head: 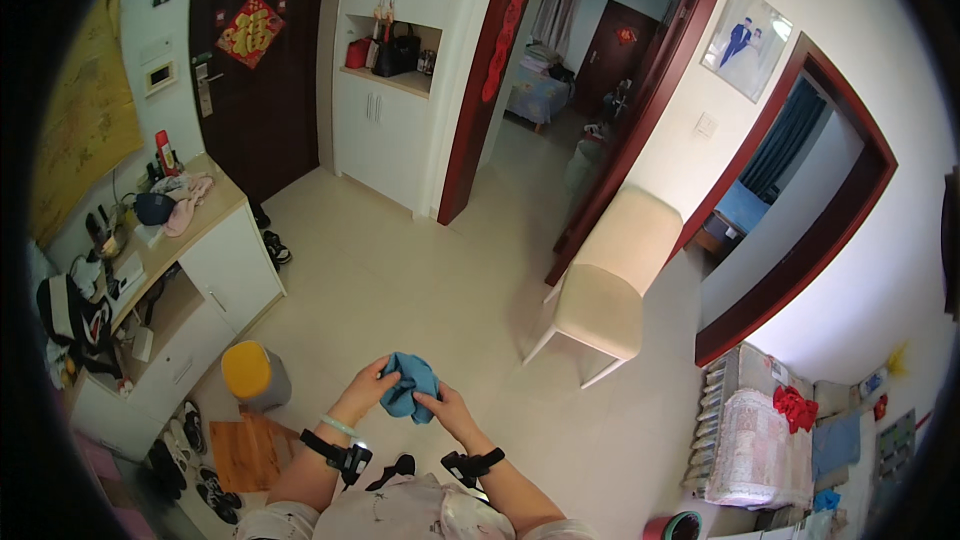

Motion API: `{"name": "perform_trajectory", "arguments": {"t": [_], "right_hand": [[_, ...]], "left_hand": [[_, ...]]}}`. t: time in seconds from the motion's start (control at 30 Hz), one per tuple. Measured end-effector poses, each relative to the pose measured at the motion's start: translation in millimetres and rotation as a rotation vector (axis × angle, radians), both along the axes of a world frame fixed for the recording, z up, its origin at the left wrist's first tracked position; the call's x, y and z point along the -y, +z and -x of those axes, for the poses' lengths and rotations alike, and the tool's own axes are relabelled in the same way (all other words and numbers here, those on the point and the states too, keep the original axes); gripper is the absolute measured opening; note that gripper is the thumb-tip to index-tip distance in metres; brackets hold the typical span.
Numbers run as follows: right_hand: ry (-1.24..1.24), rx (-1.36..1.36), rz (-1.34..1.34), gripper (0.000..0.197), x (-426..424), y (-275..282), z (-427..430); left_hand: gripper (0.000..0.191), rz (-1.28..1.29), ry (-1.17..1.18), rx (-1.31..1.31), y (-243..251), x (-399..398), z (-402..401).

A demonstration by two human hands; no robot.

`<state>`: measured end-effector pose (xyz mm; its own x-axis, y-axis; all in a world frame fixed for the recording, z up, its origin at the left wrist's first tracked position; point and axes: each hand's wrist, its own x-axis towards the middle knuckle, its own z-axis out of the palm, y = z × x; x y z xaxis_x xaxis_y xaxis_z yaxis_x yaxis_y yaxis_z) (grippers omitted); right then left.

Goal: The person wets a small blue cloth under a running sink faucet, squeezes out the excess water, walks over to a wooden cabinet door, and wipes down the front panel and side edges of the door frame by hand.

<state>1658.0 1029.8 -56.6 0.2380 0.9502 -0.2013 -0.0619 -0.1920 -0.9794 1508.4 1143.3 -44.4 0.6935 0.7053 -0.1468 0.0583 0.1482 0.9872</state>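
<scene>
A crumpled blue cloth is held up between both hands, in front of the body and over the tiled floor. My left hand grips its left edge, with the thumb on the near side. On the cloth's lower right, my right hand pinches the fabric between thumb and fingers. Folds hide some of the fingertips. A pale green bangle circles the left wrist, and each forearm wears a black strap with a small device.
A beige chair stands ahead to the right. Toward the left are a stool with a yellow top, a wooden stool, several shoes and a cluttered cabinet. A covered sofa is at the right.
</scene>
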Motion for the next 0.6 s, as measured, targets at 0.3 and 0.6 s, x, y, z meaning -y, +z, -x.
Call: {"name": "perform_trajectory", "arguments": {"t": [0.3,0.6], "right_hand": [[0.012,0.013,0.090,0.043,-95,-14,-25],[0.048,-0.045,0.033,0.045,-196,-21,-57]], "left_hand": [[0.038,0.173,0.020,-0.018,-12,-88,-21],[0.037,0.251,0.081,-0.046,-22,-179,-47]]}}
